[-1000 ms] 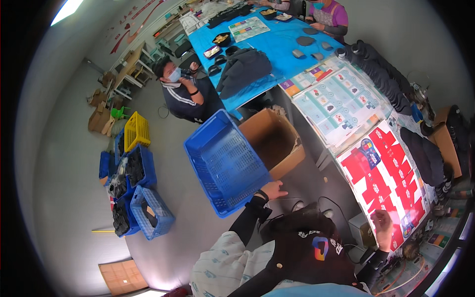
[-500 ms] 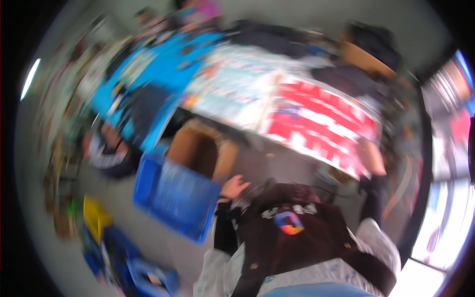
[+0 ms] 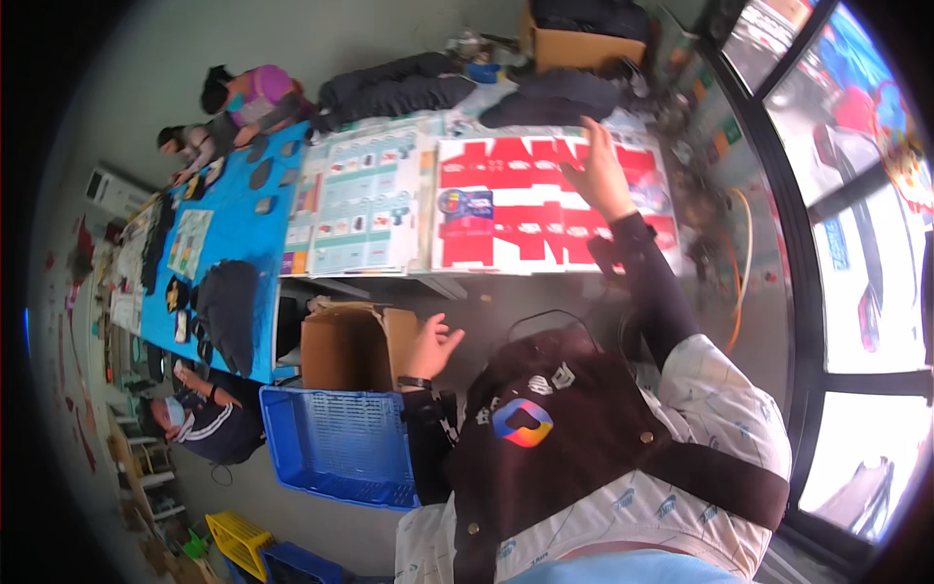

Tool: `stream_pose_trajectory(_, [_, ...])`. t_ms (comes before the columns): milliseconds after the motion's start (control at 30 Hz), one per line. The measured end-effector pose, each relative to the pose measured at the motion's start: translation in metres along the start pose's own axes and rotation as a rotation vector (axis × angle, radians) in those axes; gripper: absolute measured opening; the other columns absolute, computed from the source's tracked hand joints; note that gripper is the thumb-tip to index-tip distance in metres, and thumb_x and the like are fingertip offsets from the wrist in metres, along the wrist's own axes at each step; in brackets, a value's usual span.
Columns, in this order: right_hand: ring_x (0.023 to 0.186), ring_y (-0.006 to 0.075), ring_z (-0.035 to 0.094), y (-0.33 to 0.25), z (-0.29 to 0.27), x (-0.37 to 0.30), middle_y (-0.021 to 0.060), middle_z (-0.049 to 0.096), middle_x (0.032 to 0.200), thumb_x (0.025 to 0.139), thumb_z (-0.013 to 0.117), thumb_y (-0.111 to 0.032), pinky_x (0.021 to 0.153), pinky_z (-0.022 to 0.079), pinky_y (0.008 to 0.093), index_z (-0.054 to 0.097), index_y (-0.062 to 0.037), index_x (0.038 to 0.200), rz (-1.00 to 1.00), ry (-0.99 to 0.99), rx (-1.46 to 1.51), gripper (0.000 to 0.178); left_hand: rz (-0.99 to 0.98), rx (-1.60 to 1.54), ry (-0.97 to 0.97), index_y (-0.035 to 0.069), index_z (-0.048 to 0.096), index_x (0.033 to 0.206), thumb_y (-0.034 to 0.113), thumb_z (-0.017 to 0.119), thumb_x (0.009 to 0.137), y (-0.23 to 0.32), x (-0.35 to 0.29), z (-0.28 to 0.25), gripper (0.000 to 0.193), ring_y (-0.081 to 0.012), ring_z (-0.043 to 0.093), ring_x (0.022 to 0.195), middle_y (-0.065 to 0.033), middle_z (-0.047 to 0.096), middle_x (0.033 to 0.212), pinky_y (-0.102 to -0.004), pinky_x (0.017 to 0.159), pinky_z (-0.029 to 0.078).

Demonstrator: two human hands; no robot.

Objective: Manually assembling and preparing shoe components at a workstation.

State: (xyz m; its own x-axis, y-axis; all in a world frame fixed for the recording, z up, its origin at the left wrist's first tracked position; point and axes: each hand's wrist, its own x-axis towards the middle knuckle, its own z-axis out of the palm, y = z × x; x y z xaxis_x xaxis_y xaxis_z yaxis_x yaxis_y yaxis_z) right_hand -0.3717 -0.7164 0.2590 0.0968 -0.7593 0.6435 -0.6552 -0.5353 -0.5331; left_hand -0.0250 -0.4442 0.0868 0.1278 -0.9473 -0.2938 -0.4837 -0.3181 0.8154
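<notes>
A red and white printed sheet (image 3: pixel 530 219) lies on the table in front of me. Over its right part my right hand (image 3: pixel 603 180) reaches out, fingers apart and nothing in them; whether it touches the sheet I cannot tell. My left hand (image 3: pixel 433 348) hangs in the air short of the table, fingers spread, holding nothing. Close beside it are an open cardboard box (image 3: pixel 342 346) and a blue plastic crate (image 3: pixel 336 492). To the left of the red sheet lies a stack of pale printed sheets (image 3: pixel 355 209).
Dark padded cloth (image 3: pixel 394 88) and a cardboard box (image 3: pixel 589 51) line the table's far edge. A blue-covered table (image 3: pixel 219 238) extends left, with people (image 3: pixel 209 419) working around it. Yellow (image 3: pixel 238 540) and blue crates stand on the floor. Glass doors (image 3: pixel 769 195) are at right.
My view has turned, and the picture is sharper. My right hand has gone from the red sheet's near right edge to farther over it. My left hand stays free beside the cardboard box.
</notes>
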Motion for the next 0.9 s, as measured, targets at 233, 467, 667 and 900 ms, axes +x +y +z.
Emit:
stream_pose_trajectory(233, [0.13,0.0335,0.053,0.153,0.031,-0.093,0.0177,0.053,0.142,0.063,0.087,0.008,0.09,0.062,0.0435,0.051,-0.0074,0.147,0.236,-0.548,0.141,0.092,-0.215,-0.94,-0.288,0.011,0.017,0.161,0.045,0.052,0.108,0.04,-0.037,0.009,0.073,-0.0346,0.069,0.112,-0.0237,0.041,0.151,-0.0467,0.092,0.059])
stream_pose_trajectory(467, [0.149,0.0288,0.037,-0.333,0.037,-0.063,0.0204,0.035,0.163,0.096,0.072,-0.031,0.117,0.035,0.0414,0.028,0.0007,0.159,-0.444,-1.653,1.563,0.083,-0.041,-1.049,-0.246,0.01,0.029,0.159,0.03,0.067,0.101,-0.053,-0.089,-0.004,0.072,-0.0296,0.06,0.125,-0.015,0.047,0.149,-0.0421,0.101,0.051])
stream_pose_trajectory(667, [0.151,0.0312,0.035,-0.301,0.052,-0.01,0.0196,0.04,0.161,0.095,0.073,-0.042,0.122,0.03,0.0457,0.035,0.0025,0.156,-1.048,-2.18,1.905,0.085,0.392,-1.319,-0.469,0.004,0.031,0.159,0.035,0.066,0.101,0.042,-0.103,-0.095,0.075,-0.0347,0.043,0.146,-0.0264,0.045,0.153,-0.054,0.12,0.033])
stream_pose_trajectory(900, [0.138,0.0307,0.052,-0.159,0.027,-0.061,0.0196,0.054,0.15,0.095,0.067,-0.06,0.117,0.04,0.0409,0.042,-0.0005,0.154,-0.193,-2.023,0.93,0.087,0.392,-0.902,-0.167,-0.002,0.034,0.156,0.022,0.059,0.104,0.065,-0.126,-0.162,0.063,-0.0336,0.055,0.136,-0.024,0.054,0.147,-0.0432,0.116,0.041])
